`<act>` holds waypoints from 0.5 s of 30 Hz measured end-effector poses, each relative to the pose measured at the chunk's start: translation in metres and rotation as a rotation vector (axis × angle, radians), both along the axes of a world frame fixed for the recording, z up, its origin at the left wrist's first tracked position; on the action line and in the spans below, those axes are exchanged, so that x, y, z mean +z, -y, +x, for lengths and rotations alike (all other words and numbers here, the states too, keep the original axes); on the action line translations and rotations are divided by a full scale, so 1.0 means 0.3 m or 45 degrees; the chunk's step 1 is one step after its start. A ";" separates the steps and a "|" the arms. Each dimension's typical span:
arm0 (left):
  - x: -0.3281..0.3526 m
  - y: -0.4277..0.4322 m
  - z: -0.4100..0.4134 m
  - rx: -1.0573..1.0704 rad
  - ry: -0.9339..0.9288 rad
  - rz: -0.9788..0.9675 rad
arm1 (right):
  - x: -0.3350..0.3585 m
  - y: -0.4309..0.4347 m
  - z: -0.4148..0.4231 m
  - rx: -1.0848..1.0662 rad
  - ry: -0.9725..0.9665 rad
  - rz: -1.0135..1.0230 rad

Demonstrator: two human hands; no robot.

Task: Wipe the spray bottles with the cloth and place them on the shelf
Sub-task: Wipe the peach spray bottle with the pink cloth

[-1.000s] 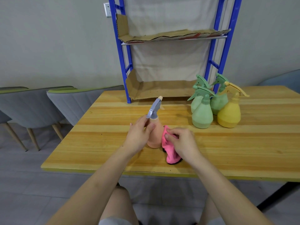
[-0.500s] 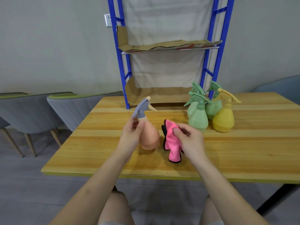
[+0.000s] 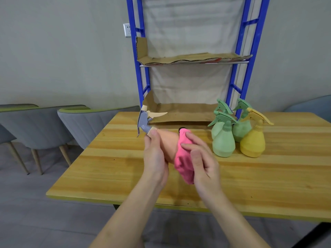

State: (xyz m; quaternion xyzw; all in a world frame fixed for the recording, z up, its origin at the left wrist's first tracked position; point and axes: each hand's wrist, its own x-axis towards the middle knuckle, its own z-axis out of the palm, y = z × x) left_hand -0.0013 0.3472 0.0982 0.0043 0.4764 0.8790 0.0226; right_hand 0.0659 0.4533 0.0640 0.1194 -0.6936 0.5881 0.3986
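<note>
1. While the left hand grips the peach bottle with its fingers curled round the neck and upper body, the bottle hangs above the table, directly between the two hands.
2. Its long axis is tilted: the spray head points up and away past the left fingertips, and the fat base sits low, toward the right palm.
3. The right hand lays fairly straight fingers across the pink cloth and presses it onto the bottle's right flank. I cannot tell whether the thumb also pinches the cloth.
4. The wipe probably turns on this: the cloth covers only the side facing the right hand, so the left hand would have to roll the bottle about that tilted axis.
5. The shelf lies straight beyond both hands, slightly nearer the left.
6. The green bottles and the yellow bottle stand beyond the right hand, apart from it.
</note>
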 end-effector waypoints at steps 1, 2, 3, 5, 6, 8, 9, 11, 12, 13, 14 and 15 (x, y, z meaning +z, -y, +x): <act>-0.003 -0.007 0.004 0.007 -0.009 -0.029 | -0.003 -0.009 -0.005 -0.064 -0.015 0.099; -0.004 -0.014 0.009 0.015 -0.030 -0.045 | -0.008 -0.015 -0.011 -0.121 -0.030 0.186; 0.001 -0.021 0.016 0.022 -0.057 -0.048 | -0.014 -0.018 -0.018 -0.148 -0.037 0.237; 0.020 -0.036 0.026 0.025 -0.106 -0.038 | -0.019 -0.013 -0.030 -0.147 -0.030 0.265; 0.029 -0.044 0.029 0.021 -0.128 -0.032 | -0.022 -0.006 -0.035 -0.178 -0.020 0.277; 0.036 -0.048 0.033 0.023 -0.180 -0.037 | -0.031 0.012 -0.040 -0.255 0.042 0.256; 0.038 -0.047 0.036 0.026 -0.209 -0.045 | -0.029 0.020 -0.040 -0.259 0.093 0.191; 0.035 -0.045 0.044 0.015 -0.268 -0.049 | -0.007 0.035 -0.036 -0.191 0.232 -0.088; 0.032 -0.045 0.050 0.006 -0.293 -0.041 | 0.002 0.040 -0.040 -0.092 0.311 -0.302; 0.031 -0.045 0.056 0.001 -0.315 -0.033 | 0.006 0.037 -0.047 -0.028 0.381 -0.500; 0.032 -0.046 0.060 -0.002 -0.329 -0.028 | 0.010 0.035 -0.049 -0.015 0.416 -0.592; 0.033 -0.049 0.061 0.003 -0.331 -0.025 | 0.011 0.038 -0.045 -0.030 0.392 -0.567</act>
